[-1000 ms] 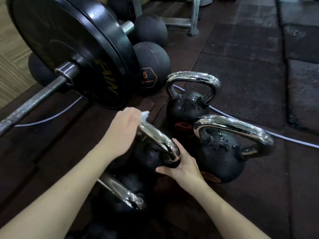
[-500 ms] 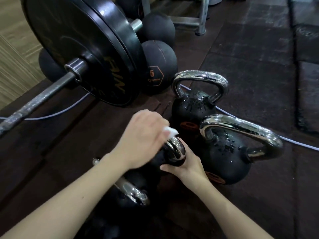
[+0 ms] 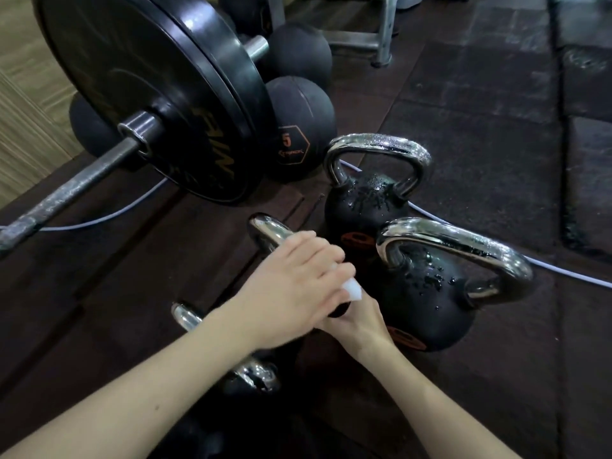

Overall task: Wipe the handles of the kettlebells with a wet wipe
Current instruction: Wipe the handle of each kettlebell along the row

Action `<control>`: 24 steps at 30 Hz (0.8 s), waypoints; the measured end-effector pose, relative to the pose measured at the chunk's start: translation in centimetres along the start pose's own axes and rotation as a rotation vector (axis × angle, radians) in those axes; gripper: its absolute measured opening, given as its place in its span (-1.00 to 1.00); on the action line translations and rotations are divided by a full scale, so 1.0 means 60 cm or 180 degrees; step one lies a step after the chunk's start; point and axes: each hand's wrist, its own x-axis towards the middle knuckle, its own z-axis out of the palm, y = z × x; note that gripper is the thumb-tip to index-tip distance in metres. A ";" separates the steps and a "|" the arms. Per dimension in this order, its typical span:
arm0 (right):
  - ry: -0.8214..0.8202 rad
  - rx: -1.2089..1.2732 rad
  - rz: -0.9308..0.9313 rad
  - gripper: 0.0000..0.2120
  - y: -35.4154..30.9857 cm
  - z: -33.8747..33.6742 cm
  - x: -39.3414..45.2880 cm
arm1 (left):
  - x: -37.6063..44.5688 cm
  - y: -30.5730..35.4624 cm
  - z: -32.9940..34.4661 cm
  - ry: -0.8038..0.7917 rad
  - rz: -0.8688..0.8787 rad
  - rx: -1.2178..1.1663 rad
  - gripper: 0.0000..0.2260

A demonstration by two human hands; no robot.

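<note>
Left hand (image 3: 291, 286) wiping chrome handle (image 3: 265, 231), seemingly angled away-left

Left hand (image 3: 291, 286) knuckles up, fingers curled round a white wipe (image 3: 351, 289). Right hand (image 3: 356, 321) mostly hidden beneath it; grip unclear. Forearms converge from bottom edge.

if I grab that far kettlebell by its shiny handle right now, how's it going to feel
Probably slippery: the far kettlebell has droplets beading on its chrome handle and black body. Likely heavy for its size, being solid-looking metal. It stands upright, so it seems unlikely to roll.
</note>
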 end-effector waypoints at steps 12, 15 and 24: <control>0.0048 0.0254 -0.0014 0.08 -0.002 0.000 -0.002 | 0.000 -0.029 -0.012 0.0172 -0.0985 -0.0690 -0.81; -0.0009 0.0105 -0.0022 -0.03 0.000 0.005 0.002 | -0.003 0.011 -0.011 -0.0100 -0.0456 -0.0392 -0.71; 0.0051 0.0508 -0.0149 0.17 0.009 0.005 -0.001 | 0.000 -0.082 0.003 0.0546 -0.2159 -0.1571 -0.79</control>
